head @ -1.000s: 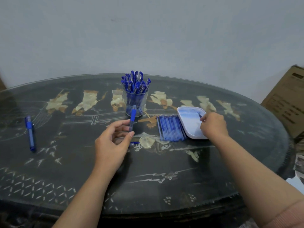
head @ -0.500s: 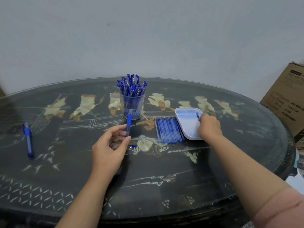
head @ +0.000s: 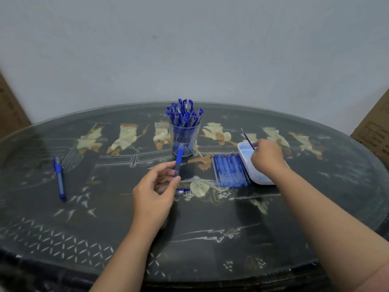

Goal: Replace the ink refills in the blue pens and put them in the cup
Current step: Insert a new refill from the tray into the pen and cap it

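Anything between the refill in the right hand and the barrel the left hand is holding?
Nothing visible. The refill in the right hand and the barrel in the left hand are held up; the refill row lies flat on the table beneath.

the table [head: 221,218] has a glossy, smooth glass top that throws reflections, over dark lacquered-looking wood with pale, duller inlay. at upper centre the cup [head: 185,138] is clear and shiny; plastic or glass, i cannot tell. the pens [head: 185,114] in it are glossy blue plastic. the pen barrel [head: 178,163] pinched in the left hand [head: 153,194] is translucent plastic with an opaque blue section on top. the refills [head: 229,171] in a row are thin translucent plastic tubes. the tray [head: 245,151] is smooth white plastic with a soft sheen. the refill [head: 248,140] held in the right hand [head: 267,159] looks like dark, thin plastic. the wall [head: 189,49] is matt paint. the box [head: 376,133] at the right edge is matt brown cardboard. the sleeve [head: 376,281] at lower right is ribbed pink knit.
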Demonstrator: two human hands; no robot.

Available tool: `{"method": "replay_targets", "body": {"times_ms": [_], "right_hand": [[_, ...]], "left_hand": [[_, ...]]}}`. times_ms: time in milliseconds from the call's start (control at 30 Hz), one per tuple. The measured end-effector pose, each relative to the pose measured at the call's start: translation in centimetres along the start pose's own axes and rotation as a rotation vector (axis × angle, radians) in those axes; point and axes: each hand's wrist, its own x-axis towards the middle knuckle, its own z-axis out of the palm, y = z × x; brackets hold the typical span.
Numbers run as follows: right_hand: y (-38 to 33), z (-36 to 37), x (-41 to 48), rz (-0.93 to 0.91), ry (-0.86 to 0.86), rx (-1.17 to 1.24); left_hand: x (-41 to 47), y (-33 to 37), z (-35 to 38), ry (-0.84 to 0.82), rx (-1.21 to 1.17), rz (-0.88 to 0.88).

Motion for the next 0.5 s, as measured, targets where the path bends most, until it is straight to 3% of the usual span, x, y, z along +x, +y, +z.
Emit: {"method": "replay_targets", "body": {"times_ms": [133,300,400,500], "right_hand": [[-5.5,-1.8,-2.2,-0.061,-0.023,0.568],[-10.9,-3.4,-5.8,-0.083,-0.296,1.223],[-12.8,-2.9,-6.9,-0.074,-0.408,1.511],[-14.0,-1.9,-7.6,-0.022,-0.534,1.647]], "left_hand": [[0.1,0.1,-0.6,0.019,0.007,0.009],[0.1,0.0,-1.8,0.042,0.022,0.011],[0.0,-0.3,-2.5,0.051,0.038,0.005],[-0.1,-0.5,-2.9,0.053,0.039,0.003]]}}
